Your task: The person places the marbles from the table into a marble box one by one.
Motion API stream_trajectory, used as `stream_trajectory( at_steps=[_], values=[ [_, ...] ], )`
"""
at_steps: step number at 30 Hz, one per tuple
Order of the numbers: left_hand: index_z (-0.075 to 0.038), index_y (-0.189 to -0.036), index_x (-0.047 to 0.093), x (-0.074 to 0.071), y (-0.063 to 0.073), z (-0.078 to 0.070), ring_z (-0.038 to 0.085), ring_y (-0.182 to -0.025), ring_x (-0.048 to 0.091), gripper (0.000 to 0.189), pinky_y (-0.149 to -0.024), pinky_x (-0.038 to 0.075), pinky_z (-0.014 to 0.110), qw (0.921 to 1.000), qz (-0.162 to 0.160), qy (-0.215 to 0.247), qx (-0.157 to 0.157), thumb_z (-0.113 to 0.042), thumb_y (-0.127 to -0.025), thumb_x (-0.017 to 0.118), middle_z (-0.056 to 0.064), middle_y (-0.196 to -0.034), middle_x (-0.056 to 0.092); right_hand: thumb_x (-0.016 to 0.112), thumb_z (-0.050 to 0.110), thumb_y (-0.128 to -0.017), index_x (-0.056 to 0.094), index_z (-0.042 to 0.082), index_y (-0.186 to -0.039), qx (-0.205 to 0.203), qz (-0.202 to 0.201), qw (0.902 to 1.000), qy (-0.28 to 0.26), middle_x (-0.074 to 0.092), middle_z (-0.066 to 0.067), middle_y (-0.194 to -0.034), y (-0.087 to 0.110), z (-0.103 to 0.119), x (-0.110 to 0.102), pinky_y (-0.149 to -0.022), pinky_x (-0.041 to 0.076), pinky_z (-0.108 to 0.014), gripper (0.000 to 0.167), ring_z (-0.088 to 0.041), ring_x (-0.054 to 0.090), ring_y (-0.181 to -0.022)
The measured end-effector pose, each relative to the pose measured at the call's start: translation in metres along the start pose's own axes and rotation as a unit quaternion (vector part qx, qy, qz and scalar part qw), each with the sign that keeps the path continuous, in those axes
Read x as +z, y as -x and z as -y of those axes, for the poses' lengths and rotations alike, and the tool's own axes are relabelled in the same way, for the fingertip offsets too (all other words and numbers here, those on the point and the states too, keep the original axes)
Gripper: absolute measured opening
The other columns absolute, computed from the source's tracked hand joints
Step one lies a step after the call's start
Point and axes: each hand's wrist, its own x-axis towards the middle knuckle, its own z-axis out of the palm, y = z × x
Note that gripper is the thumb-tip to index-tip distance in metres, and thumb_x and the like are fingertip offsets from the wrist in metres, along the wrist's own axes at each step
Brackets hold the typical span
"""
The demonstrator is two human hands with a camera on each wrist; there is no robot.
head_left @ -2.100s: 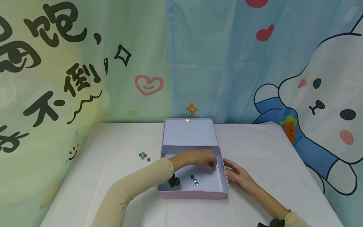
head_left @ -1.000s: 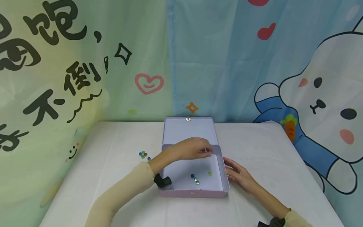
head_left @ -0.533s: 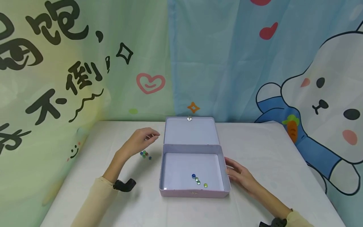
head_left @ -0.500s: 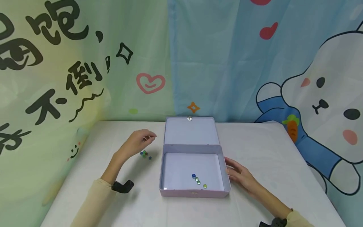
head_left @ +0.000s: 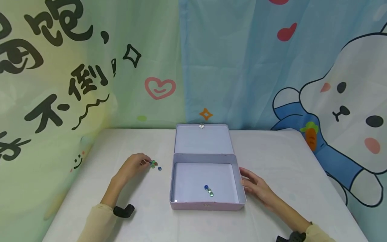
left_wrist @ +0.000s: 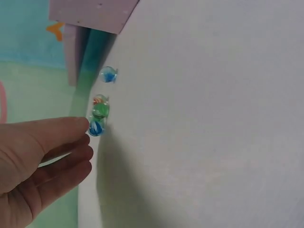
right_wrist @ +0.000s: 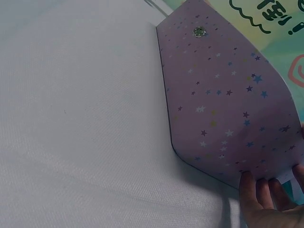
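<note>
My left hand is at a small cluster of glass marbles on the table, left of the box. Its thumb and bent fingertips are right at a blue marble, with no clear grip on it. Green marbles and a reddish one crowd beside it; another blue marble lies a little apart. The fingertips of my right hand rest against the right side of the open lilac box. Inside, a blue marble and two greenish marbles lie near the front.
The box's lid is tipped back behind it, with a clasp at its top edge. A white cloth covers the table. A printed curtain hangs along the back. Tiny stars cover the box's outside.
My left hand has left the box and come down to the cluster on the left. A yellow-green marble rolled toward the box's front and is out of sight. My right hand has stayed put.
</note>
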Motion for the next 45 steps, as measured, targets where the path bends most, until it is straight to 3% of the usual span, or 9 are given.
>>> stream_trajectory(
  at_steps=[3, 6, 15, 27, 36, 41, 45],
  values=[
    [-0.004, -0.098, 0.073, 0.002, 0.000, 0.001, 0.017, -0.080, 0.068, 0.011, -0.073, 0.057, 0.033, 0.9999, -0.009, 0.006, 0.006, -0.007, -0.087, 0.070, 0.007, -0.093, 0.072, 0.055, 0.022, -0.097, 0.025, 0.007, -0.153, -0.009, 0.005, 0.9999, -0.007, 0.025, -0.022, -0.157, 0.000, 0.000, 0.000, -0.093, 0.048, -0.016, 0.065, 0.009, 0.050, -0.118],
    [-0.005, -0.095, 0.074, 0.004, -0.001, 0.001, 0.016, -0.079, 0.068, 0.010, -0.073, 0.056, 0.032, 0.9998, -0.015, 0.002, 0.012, -0.007, -0.086, 0.071, 0.006, -0.090, 0.072, 0.055, 0.022, -0.098, 0.025, 0.006, -0.153, -0.014, 0.009, 0.9998, -0.009, 0.024, -0.023, -0.157, 0.001, 0.000, -0.001, -0.092, 0.048, -0.015, 0.065, 0.013, 0.051, -0.114],
    [-0.006, -0.095, 0.073, 0.009, -0.002, 0.004, 0.016, -0.081, 0.067, 0.010, -0.074, 0.056, 0.034, 0.9997, -0.008, -0.020, -0.009, -0.010, -0.086, 0.072, 0.006, -0.092, 0.073, 0.054, 0.021, -0.098, 0.025, 0.007, -0.153, -0.014, 0.013, 0.9998, -0.011, 0.025, -0.022, -0.157, 0.000, -0.002, -0.001, -0.094, 0.048, -0.016, 0.064, 0.009, 0.051, -0.118],
    [-0.004, -0.095, 0.072, 0.012, -0.002, 0.004, 0.017, -0.083, 0.066, 0.011, -0.075, 0.055, 0.034, 0.9993, -0.017, -0.032, -0.009, -0.009, -0.085, 0.072, 0.007, -0.091, 0.073, 0.055, 0.022, -0.098, 0.025, 0.007, -0.153, -0.013, 0.010, 0.9998, -0.007, 0.025, -0.021, -0.157, 0.001, 0.000, -0.001, -0.094, 0.048, -0.015, 0.064, 0.009, 0.051, -0.118],
    [-0.004, -0.094, 0.072, 0.000, 0.004, -0.001, 0.015, -0.078, 0.066, 0.009, -0.071, 0.055, 0.032, 0.9983, -0.046, -0.034, 0.004, -0.007, -0.085, 0.072, 0.006, -0.087, 0.072, 0.055, 0.024, -0.098, 0.025, 0.008, -0.153, -0.005, 0.011, 0.9999, -0.006, 0.025, -0.020, -0.158, 0.001, 0.001, -0.001, -0.094, 0.047, -0.016, 0.064, 0.006, 0.050, -0.121],
    [-0.005, -0.094, 0.072, -0.008, 0.002, -0.013, 0.013, -0.077, 0.067, 0.009, -0.071, 0.056, 0.028, 0.9970, -0.066, 0.007, 0.042, -0.009, -0.085, 0.072, 0.004, -0.086, 0.073, 0.054, 0.026, -0.098, 0.025, 0.009, -0.153, -0.001, 0.010, 1.0000, 0.000, 0.025, -0.019, -0.158, 0.001, 0.001, -0.001, -0.095, 0.047, -0.016, 0.064, 0.005, 0.048, -0.123],
    [-0.007, -0.095, 0.073, -0.015, -0.004, -0.034, 0.013, -0.079, 0.069, 0.009, -0.073, 0.057, 0.025, 0.9951, -0.042, 0.074, 0.051, -0.010, -0.087, 0.072, 0.003, -0.088, 0.074, 0.054, 0.026, -0.098, 0.025, 0.010, -0.153, 0.001, 0.008, 1.0000, 0.001, 0.025, -0.019, -0.158, 0.001, 0.000, -0.001, -0.095, 0.047, -0.016, 0.064, 0.005, 0.048, -0.123]
  ],
)
